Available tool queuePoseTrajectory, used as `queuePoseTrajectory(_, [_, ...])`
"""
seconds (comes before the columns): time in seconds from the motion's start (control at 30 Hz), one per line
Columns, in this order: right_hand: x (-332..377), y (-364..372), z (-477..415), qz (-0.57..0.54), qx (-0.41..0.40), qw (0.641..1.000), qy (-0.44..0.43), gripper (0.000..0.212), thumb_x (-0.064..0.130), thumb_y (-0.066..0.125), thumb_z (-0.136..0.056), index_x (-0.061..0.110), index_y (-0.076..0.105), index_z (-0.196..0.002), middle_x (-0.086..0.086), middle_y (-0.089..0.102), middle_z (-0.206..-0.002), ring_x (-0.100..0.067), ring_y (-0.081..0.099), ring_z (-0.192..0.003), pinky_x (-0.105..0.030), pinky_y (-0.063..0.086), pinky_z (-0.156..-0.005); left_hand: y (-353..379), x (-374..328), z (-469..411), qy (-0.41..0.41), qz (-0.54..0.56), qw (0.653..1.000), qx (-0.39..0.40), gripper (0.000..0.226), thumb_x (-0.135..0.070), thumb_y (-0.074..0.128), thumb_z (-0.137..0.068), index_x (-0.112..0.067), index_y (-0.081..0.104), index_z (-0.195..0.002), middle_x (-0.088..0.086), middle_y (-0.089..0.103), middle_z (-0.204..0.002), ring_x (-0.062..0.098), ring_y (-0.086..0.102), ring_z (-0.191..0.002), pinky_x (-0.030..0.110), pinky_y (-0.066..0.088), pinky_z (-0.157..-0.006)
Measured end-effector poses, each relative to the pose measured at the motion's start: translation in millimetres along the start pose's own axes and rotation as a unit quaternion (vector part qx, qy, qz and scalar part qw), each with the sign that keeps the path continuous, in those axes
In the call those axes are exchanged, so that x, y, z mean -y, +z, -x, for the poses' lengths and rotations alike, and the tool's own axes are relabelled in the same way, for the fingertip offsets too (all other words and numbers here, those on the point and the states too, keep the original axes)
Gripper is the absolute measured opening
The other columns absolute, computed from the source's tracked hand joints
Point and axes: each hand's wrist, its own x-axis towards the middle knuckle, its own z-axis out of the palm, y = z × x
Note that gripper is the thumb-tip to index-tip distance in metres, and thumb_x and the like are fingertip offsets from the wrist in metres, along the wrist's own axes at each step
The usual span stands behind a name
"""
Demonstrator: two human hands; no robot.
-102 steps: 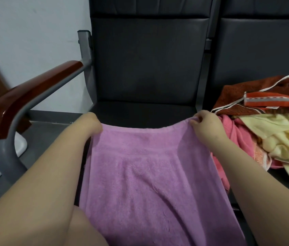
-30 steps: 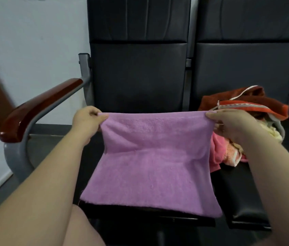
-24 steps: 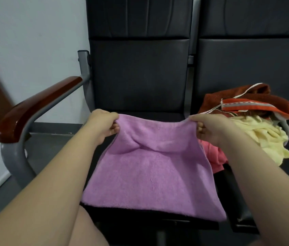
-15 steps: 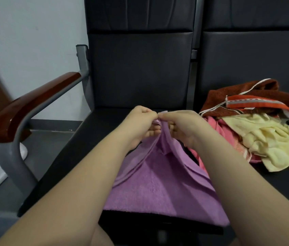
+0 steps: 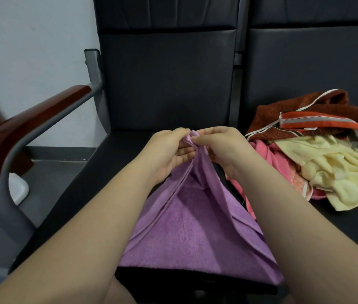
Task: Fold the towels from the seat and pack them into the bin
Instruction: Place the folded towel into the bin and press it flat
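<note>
Two bare hands meet above a dark seat and pinch the top corners of a purple towel [image 5: 191, 233] together. The left hand [image 5: 169, 150] curls its thumb and fingers [image 5: 179, 133] round one corner. The right hand [image 5: 219, 148] closes its fingertips [image 5: 203, 139] on the other corner. The two sets of fingertips touch, and a small tuft of purple cloth shows between them.

From that raised point the towel falls toward the viewer in a tent shape. Its two side edges slope down and apart. Its lower edge lies flat near the front edge of the seat [image 5: 99, 172], between the two forearms.

Bare seat shows to the left of the towel and behind the hands, up to the backrest [image 5: 167, 80]. Farther left, a grey frame carries a brown armrest [image 5: 31, 121], with a pale wall [image 5: 31, 40] behind it.

On the next seat [image 5: 349, 227] to the right lies a loose pile of unfolded towels. A pink towel [image 5: 270, 156] is nearest, just beside the right wrist and partly hidden by that forearm. A yellow towel [image 5: 331, 167] spreads over it, its corner trailing toward the front. A brown towel [image 5: 283, 113] with an orange striped band sits at the back, against the backrest. Bare cushion shows in front of the pile.
</note>
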Motion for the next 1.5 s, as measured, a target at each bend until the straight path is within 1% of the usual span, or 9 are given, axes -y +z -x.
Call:
queuePoseTrajectory(0.1, [-1,1,1,0.040,0.019,0.999,-0.017,0.021,0.015,0.082,-0.077,0.013,0.076,-0.097,-0.006,0.077,-0.092,-0.021,0.073,-0.092,-0.038,0.058,-0.087,-1,1,-2,-0.006,0.057,0.998,0.015,0.021,-0.019,0.058,-0.101,0.000,0.065,-0.095,0.012,0.072,-0.082,0.021,0.072,-0.079,0.031,0.062,-0.075])
queuePoseTrajectory(0.27, [0,4,6,0.020,-0.038,0.997,-0.062,0.017,0.006,0.076,-0.081,0.007,0.073,-0.098,-0.011,0.075,-0.092,-0.024,0.073,-0.088,-0.037,0.060,-0.083,-6,-3,3,0.003,0.054,0.997,0.046,0.022,-0.013,0.055,-0.101,0.005,0.064,-0.111,0.022,0.074,-0.102,0.028,0.075,-0.093,0.032,0.061,-0.075])
queuePoseTrajectory(0.47, [24,-8,22,0.020,0.056,0.993,-0.097,0.014,0.012,0.071,-0.088,0.013,0.074,-0.101,-0.010,0.074,-0.098,-0.026,0.071,-0.093,-0.038,0.059,-0.085,-26,-9,1,0.159,-0.293,0.942,-0.034,0.048,-0.005,0.066,-0.086,-0.037,0.062,-0.123,-0.004,0.062,-0.117,0.011,0.058,-0.113,0.033,0.050,-0.093])
queuePoseTrajectory(0.57, [36,-16,32,-0.045,0.123,0.985,-0.115,0.017,0.005,0.067,-0.090,0.004,0.071,-0.106,-0.015,0.070,-0.098,-0.026,0.068,-0.089,-0.036,0.058,-0.082,-36,-12,6,0.166,-0.342,0.923,0.056,0.041,-0.006,0.067,-0.085,-0.037,0.066,-0.112,-0.011,0.062,-0.123,0.008,0.053,-0.122,0.038,0.044,-0.105])
queuePoseTrajectory(0.77, [63,-40,54,-0.133,0.167,0.965,-0.149,0.017,0.006,0.063,-0.087,0.005,0.069,-0.103,-0.006,0.069,-0.086,-0.016,0.067,-0.079,-0.027,0.056,-0.075,-49,-13,16,0.130,-0.408,0.893,0.138,0.022,-0.013,0.069,-0.091,-0.023,0.069,-0.110,-0.014,0.070,-0.113,0.000,0.062,-0.111,0.029,0.044,-0.101])
queuePoseTrajectory(0.9, [71,-55,65,-0.127,0.158,0.965,-0.168,0.021,0.010,0.066,-0.082,0.008,0.070,-0.102,-0.004,0.070,-0.087,-0.015,0.067,-0.079,-0.027,0.055,-0.075,-54,-21,25,0.163,-0.388,0.897,0.133,0.017,-0.022,0.075,-0.088,-0.015,0.071,-0.103,-0.008,0.074,-0.109,0.005,0.067,-0.107,0.028,0.047,-0.098])
queuePoseTrajectory(1.1, [77,-66,81,-0.157,0.125,0.965,-0.168,0.024,0.006,0.060,-0.093,0.003,0.064,-0.116,-0.004,0.069,-0.094,-0.016,0.066,-0.088,-0.028,0.054,-0.080,-53,-32,40,0.173,-0.177,0.958,0.145,0.019,-0.012,0.077,-0.077,-0.009,0.065,-0.091,0.009,0.075,-0.096,0.022,0.073,-0.096,0.034,0.059,-0.087])
queuePoseTrajectory(1.3, [92,-69,102,-0.151,0.064,0.961,-0.222,0.028,0.002,0.066,-0.087,0.007,0.068,-0.115,-0.002,0.072,-0.094,-0.016,0.069,-0.091,-0.030,0.055,-0.082,-44,-53,60,0.228,-0.014,0.969,0.093,0.050,-0.007,0.075,-0.078,-0.012,0.056,-0.123,0.006,0.075,-0.103,0.020,0.072,-0.099,0.034,0.059,-0.082])
queuePoseTrajectory(1.5, [103,-65,107,-0.126,0.011,0.952,-0.278,0.028,0.000,0.071,-0.083,0.005,0.070,-0.110,-0.003,0.074,-0.090,-0.016,0.069,-0.085,-0.029,0.054,-0.077,-38,-71,72,0.252,0.003,0.965,0.073,0.038,-0.014,0.076,-0.078,-0.006,0.070,-0.114,0.010,0.074,-0.110,0.021,0.072,-0.099,0.033,0.058,-0.083])
